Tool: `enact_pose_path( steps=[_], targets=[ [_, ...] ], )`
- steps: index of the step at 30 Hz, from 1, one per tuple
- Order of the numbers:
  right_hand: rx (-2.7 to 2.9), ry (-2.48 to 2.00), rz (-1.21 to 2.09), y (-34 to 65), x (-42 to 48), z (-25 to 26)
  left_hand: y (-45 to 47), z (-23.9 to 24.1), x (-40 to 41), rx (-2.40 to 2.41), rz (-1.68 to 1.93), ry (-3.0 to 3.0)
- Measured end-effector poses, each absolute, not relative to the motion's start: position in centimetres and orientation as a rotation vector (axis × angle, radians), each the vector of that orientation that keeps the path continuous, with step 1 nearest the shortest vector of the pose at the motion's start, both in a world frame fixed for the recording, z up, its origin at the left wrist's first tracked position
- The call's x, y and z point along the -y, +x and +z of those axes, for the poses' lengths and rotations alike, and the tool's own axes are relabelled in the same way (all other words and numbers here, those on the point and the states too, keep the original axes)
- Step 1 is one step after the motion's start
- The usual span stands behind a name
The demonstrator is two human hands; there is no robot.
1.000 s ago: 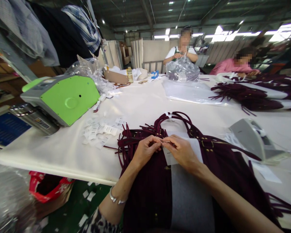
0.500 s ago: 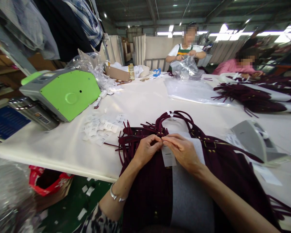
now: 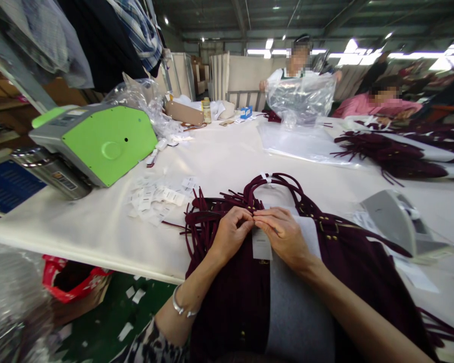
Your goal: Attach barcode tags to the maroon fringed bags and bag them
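A dark maroon fringed handbag lies in front of me, with a grey-white paper strip across it. Near its top edge, my left hand has thumb and forefinger pinched together. My right hand pinches right beside it, the fingertips of both hands meeting. A white printed tag hangs just below the fingertips, its upper end hidden by my fingers. The bag's looped handles, wrapped with a white band, stand beyond my hands. A second maroon bag lies on the right.
Loose white tags are heaped on the white table at left. Behind them stand a green-and-grey machine and a steel flask. A grey dispenser is at right. Across the table, one person handles a plastic bag; another wears pink.
My hands stay pinched together at almost the same spot, and the tag hangs straighter. Across the table, the co-worker has lifted and spread the clear plastic bag.
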State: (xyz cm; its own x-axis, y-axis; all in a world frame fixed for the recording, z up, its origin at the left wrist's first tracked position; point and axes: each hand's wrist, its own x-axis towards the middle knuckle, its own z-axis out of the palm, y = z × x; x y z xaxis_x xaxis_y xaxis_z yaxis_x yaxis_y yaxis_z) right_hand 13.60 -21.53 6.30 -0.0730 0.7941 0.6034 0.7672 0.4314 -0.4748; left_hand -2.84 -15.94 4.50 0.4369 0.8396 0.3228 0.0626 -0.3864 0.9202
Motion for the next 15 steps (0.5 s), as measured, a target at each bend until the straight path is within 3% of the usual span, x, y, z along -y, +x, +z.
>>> enact_pose_path(
  steps=[15],
  targets=[
    [1.78,-1.337,0.075,13.24,21.1,5.7,-2.65,4.75,16.07,-0.769,1.125,1.825]
  ],
)
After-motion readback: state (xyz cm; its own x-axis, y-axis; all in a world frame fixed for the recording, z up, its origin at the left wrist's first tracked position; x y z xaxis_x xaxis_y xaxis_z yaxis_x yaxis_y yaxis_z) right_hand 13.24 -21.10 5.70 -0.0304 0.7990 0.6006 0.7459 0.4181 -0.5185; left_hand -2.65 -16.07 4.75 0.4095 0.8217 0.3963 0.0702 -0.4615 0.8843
